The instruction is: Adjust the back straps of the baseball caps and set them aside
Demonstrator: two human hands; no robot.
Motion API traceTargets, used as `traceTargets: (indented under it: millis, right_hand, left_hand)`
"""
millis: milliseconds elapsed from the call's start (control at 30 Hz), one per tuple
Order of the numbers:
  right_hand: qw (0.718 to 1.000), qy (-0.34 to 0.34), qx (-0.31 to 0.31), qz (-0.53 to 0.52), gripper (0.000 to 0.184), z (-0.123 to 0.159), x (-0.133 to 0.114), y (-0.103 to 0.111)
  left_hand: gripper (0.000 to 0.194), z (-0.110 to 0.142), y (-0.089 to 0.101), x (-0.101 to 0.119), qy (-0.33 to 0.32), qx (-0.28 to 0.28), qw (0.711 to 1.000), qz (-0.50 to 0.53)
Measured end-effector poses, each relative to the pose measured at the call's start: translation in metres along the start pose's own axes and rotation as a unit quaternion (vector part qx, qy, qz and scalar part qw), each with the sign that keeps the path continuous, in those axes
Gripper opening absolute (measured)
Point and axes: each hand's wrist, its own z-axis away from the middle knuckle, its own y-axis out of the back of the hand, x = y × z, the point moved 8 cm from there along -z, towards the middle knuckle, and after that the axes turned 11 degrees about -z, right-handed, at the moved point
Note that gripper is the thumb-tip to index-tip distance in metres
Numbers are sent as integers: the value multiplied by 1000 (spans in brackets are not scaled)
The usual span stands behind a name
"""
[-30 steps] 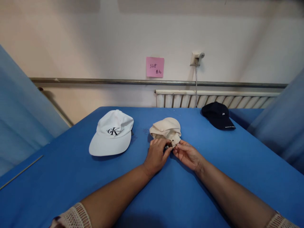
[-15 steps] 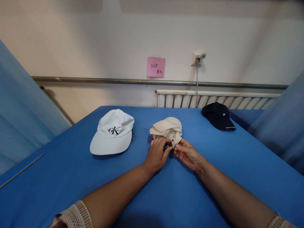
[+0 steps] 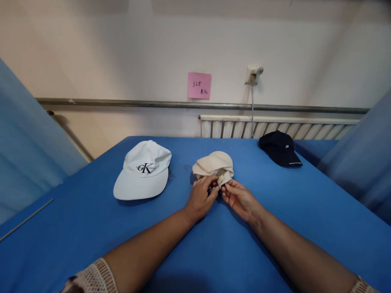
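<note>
A beige cap [image 3: 214,162] rests on the blue-covered table, its back strap [image 3: 224,178] turned toward me. My left hand [image 3: 202,195] is closed on the strap side at the cap's near edge, thumb and fingers pinched together. From the right, my right hand [image 3: 240,198] pinches the strap's other end between thumb and fingers. The fingertips of both hands nearly meet, and they partly hide the strap's fastening. To the left lies a white cap [image 3: 143,171] with black letters on its front. A black cap [image 3: 279,147] sits at the far right.
The blue table cover [image 3: 238,252] spreads beneath everything. A thin stick [image 3: 27,219] lies at the left edge. Behind the table are a metal rail [image 3: 146,104], a radiator [image 3: 235,128], a wall socket [image 3: 253,76] and a pink note [image 3: 199,86]. Blue curtains [image 3: 27,150] hang at both sides.
The beige strap end has tilted and shifted slightly between my fingers, and its small dark hole no longer shows. Both hands stay on the cap; the other caps have not been moved.
</note>
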Motion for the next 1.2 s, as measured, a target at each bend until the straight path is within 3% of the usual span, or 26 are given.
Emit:
traceTargets:
  millis: [233, 467, 667, 800, 967, 1200]
  right_hand:
    - [998, 24, 36, -40, 20, -6, -5, 11]
    - [999, 7, 33, 27, 21, -1, -4, 0]
    - [989, 6, 145, 29, 16, 11, 9, 16]
    - [988, 59, 144, 11, 17, 18, 9, 12]
    - [977, 140, 152, 59, 24, 22, 2, 9]
    - [978, 124, 166, 34, 31, 22, 2, 11]
  left_hand:
    - [26, -1, -6, 0, -8, -38, 999, 19]
    - [27, 1, -5, 5, -21, -34, 999, -6]
    - [27, 2, -7, 3, 5, -16, 997, -70]
    - [25, 0, -10, -3, 34, -22, 997, -63]
    - [26, 1, -12, -6, 41, -26, 998, -49]
    - [20, 2, -11, -1, 10, -30, 999, -36]
